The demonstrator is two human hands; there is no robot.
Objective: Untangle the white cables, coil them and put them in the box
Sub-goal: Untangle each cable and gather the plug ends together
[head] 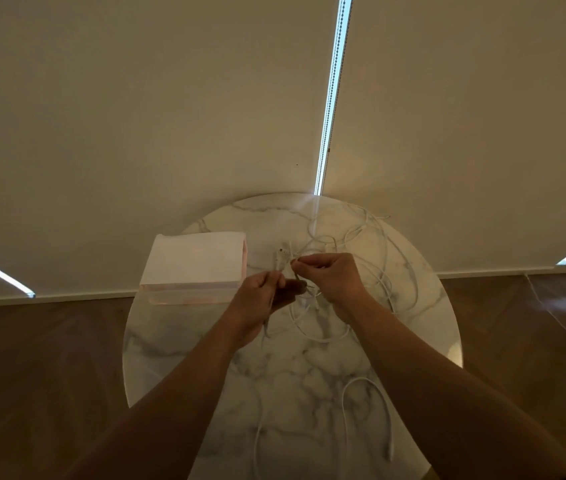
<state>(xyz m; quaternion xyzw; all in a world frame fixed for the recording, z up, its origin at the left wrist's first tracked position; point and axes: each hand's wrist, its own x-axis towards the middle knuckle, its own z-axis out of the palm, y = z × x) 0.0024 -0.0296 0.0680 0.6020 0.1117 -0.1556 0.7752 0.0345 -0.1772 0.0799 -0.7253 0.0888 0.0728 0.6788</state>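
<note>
Tangled white cables (371, 258) spread over the far right of a round marble table (295, 372). My left hand (261, 299) pinches a strand of cable just right of the box. My right hand (333, 275) pinches another strand close beside it, fingertips pointing left. A white plug end (280, 252) sticks up just above both hands. Another white cable loop (368, 410) lies near the table's front, between my forearms. The pale pink box (195, 265) stands at the table's left, its top looking white; whether it is open I cannot tell.
Wooden floor (42, 368) surrounds the table. A pale wall of roller blinds (170, 116) stands right behind it, with a bead chain (335, 81) hanging down. A thin white cord (558, 327) trails over the floor at the right.
</note>
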